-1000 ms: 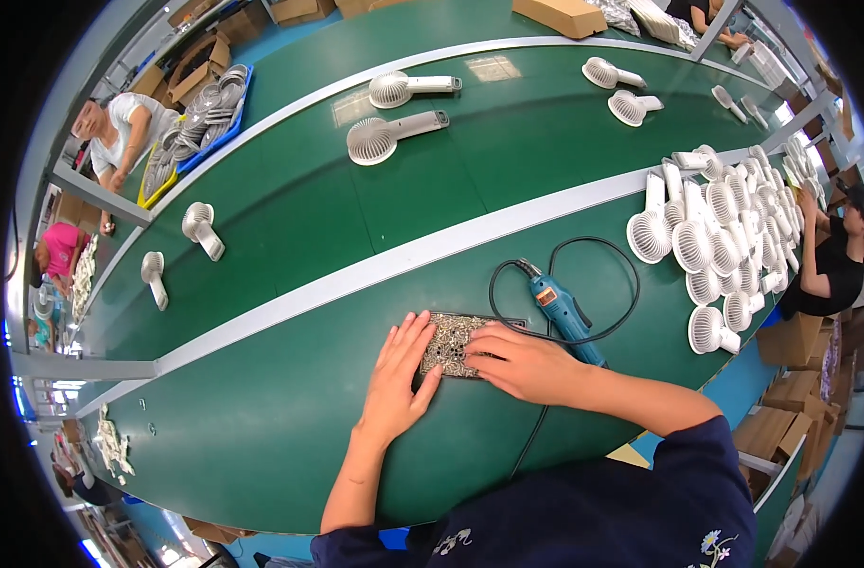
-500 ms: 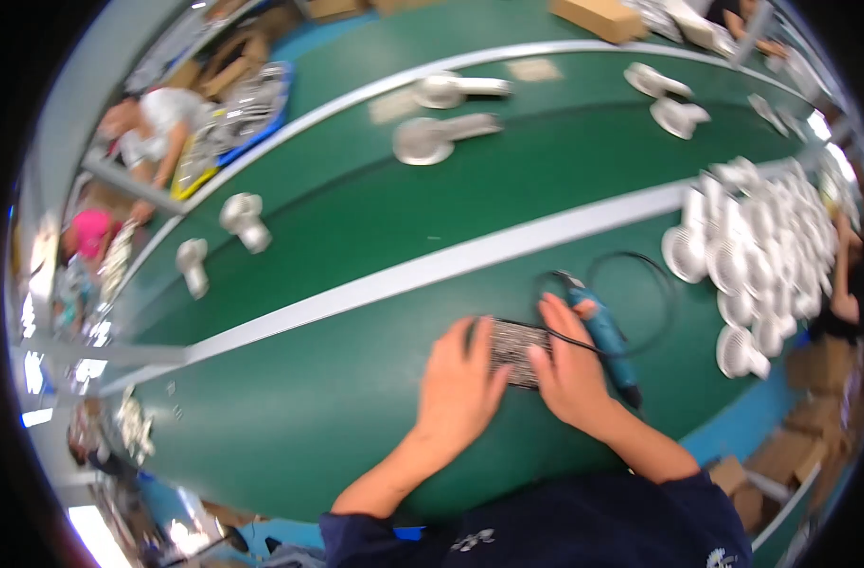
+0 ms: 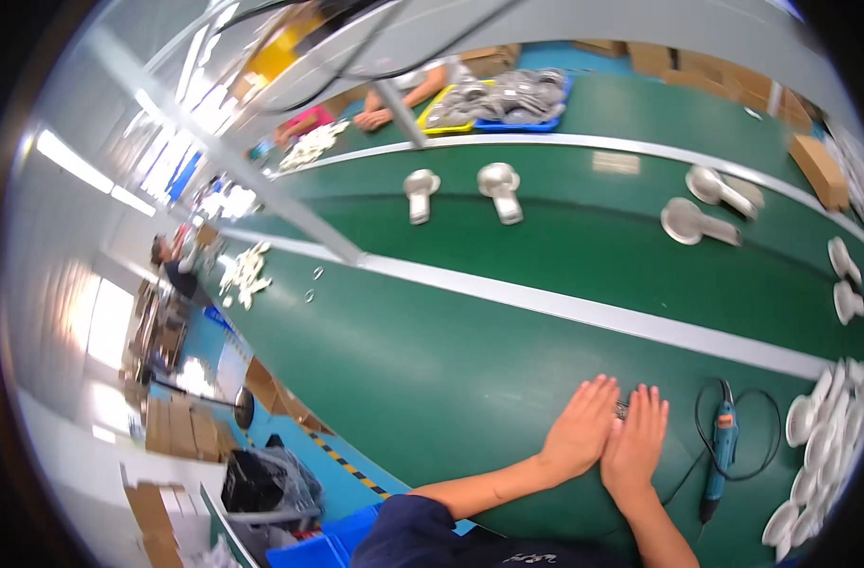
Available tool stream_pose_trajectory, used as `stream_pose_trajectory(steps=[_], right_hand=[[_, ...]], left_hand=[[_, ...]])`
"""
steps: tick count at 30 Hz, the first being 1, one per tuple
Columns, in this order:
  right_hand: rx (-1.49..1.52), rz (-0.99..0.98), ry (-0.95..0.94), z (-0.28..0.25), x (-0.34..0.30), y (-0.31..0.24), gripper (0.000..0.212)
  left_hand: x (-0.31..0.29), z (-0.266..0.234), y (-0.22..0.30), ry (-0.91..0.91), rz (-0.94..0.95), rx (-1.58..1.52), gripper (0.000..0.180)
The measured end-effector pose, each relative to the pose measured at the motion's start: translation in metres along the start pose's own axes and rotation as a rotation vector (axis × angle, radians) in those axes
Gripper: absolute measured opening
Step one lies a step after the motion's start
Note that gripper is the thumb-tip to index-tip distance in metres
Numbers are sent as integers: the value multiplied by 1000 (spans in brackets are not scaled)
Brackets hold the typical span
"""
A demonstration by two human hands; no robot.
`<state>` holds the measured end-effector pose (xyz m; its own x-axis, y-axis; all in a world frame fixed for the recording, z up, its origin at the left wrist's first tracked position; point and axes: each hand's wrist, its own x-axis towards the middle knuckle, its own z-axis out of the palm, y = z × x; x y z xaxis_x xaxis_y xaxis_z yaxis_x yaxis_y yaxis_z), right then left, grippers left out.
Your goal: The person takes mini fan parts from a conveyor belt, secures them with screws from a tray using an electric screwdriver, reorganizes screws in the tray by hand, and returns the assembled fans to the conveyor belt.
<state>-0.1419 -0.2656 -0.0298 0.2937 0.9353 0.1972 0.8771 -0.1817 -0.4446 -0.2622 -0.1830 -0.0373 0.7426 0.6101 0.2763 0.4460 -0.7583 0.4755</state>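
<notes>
My left hand lies flat on the green bench with its fingers stretched forward. Beside it my right hand is flat too, fingers straight, and the two almost touch. A small patch of dark, speckled metal bits shows in the narrow gap between them; most of it is hidden under the hands. To the right of my right hand lies a teal electric screwdriver, its black cable looped around it.
Several white shower-head-like parts crowd the right edge. Beyond a pale rail, similar parts lie on a green belt. Blue and yellow trays hold grey parts at the back, near another person's hands. Pale pieces lie at far left.
The view has swung left, so the bench appears turned. My hands have come closer together over the metal bits, which were more exposed between them. The cable no longer crosses my right hand.
</notes>
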Motion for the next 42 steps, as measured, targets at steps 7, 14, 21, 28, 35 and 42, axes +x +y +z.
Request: stream_pose_trajectory(steps=[7,14,21,28,35,42], right_hand=[[51,-59,47,4,4,24,48],[87,-60,-19,-2,-1,27,46],[95,-68,2,4,-11,25,47],[141,-70,6,8,5,-6,49],[123,-26,69,1,-3,21,47],[183,-62,148,4,-2,15,39]], left_hand=[[-3,13,15,122,-53,29,50],[-10,17,26,155,-107,7,50],[-21,25,19,225,-94,-9,45],[-19,7,11,176,-150,10,47],[-8,20,21,168,-74,25,47],[-13,12,24,136,-170,-33,38]])
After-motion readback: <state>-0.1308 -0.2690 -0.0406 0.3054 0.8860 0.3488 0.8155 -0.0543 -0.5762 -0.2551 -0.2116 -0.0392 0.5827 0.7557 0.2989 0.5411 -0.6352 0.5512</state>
